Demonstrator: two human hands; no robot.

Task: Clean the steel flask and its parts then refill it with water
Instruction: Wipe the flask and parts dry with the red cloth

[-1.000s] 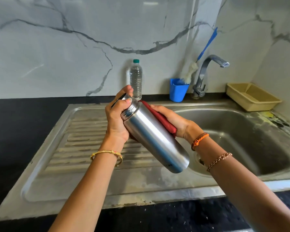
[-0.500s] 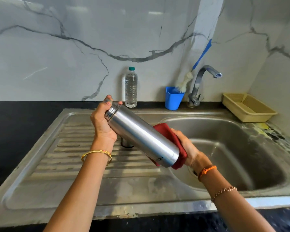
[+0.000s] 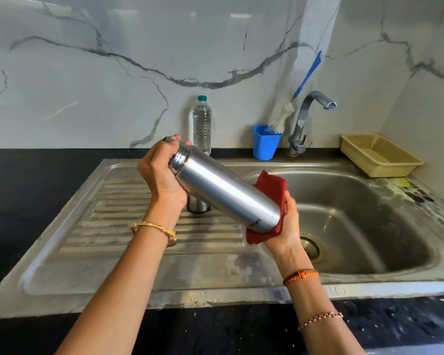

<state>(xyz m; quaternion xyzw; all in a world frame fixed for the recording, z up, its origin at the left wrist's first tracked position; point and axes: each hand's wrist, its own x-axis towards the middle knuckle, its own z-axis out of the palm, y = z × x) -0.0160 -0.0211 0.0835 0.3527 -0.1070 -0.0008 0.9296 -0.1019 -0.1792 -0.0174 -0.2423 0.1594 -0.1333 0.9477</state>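
The steel flask (image 3: pixel 223 188) lies tilted in the air above the sink, its threaded neck up to the left and its base down to the right. My left hand (image 3: pixel 162 172) grips the neck end. My right hand (image 3: pixel 285 226) holds a red cloth (image 3: pixel 271 190) wrapped under and around the flask's base. A small steel part, probably the flask's cap (image 3: pixel 198 204), stands on the ribbed drainboard (image 3: pixel 113 221), half hidden behind my left wrist.
The sink basin (image 3: pixel 369 221) with its drain lies to the right, under the tap (image 3: pixel 308 116). Along the back wall stand a plastic water bottle (image 3: pixel 202 124), a blue cup (image 3: pixel 265 142) holding a bottle brush, and a beige basket (image 3: pixel 379 155). Black counter surrounds the sink.
My right hand with the red cloth has slid from the flask's upper body down to its base. The flask has swung so its neck points further left and up.
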